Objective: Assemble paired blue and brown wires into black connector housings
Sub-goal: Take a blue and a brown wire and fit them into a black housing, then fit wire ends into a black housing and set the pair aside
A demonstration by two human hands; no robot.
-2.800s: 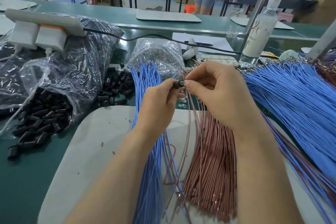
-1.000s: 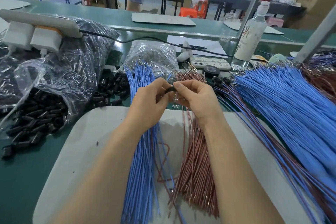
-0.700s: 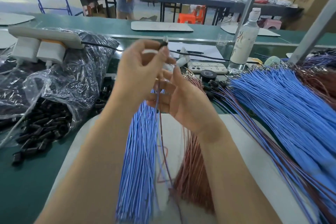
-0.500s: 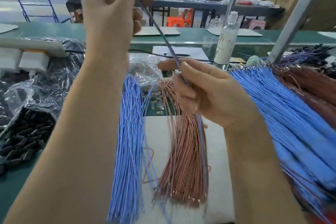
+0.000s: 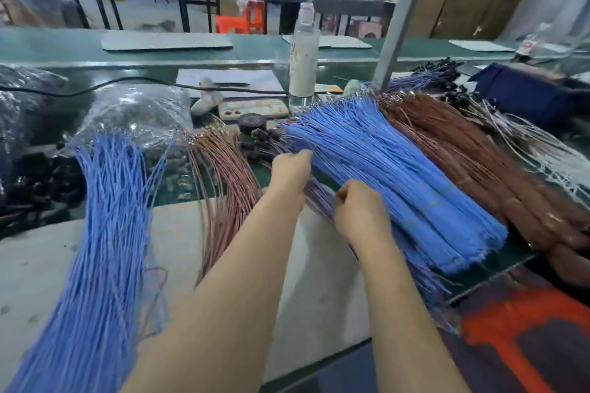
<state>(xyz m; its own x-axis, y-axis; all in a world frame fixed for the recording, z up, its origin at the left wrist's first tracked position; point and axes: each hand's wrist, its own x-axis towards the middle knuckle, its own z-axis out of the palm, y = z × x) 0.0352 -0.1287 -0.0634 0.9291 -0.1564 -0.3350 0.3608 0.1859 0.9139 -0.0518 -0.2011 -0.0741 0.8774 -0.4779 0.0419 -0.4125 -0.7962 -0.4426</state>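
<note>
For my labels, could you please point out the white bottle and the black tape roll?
white bottle [image 5: 303,68], head view, mid body.
black tape roll [image 5: 252,122], head view, top face.

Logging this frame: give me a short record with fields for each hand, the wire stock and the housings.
left hand: reaches onto the paired wires beside the big blue bundle; grip blurred
right hand: fingers curled, at the same paired wires; hold unclear
loose blue wires: fanned over the grey mat, left
loose brown wires: fanned beside them, centre
brown bundle: right of the big blue bundle
black housings: heaped far left
</note>
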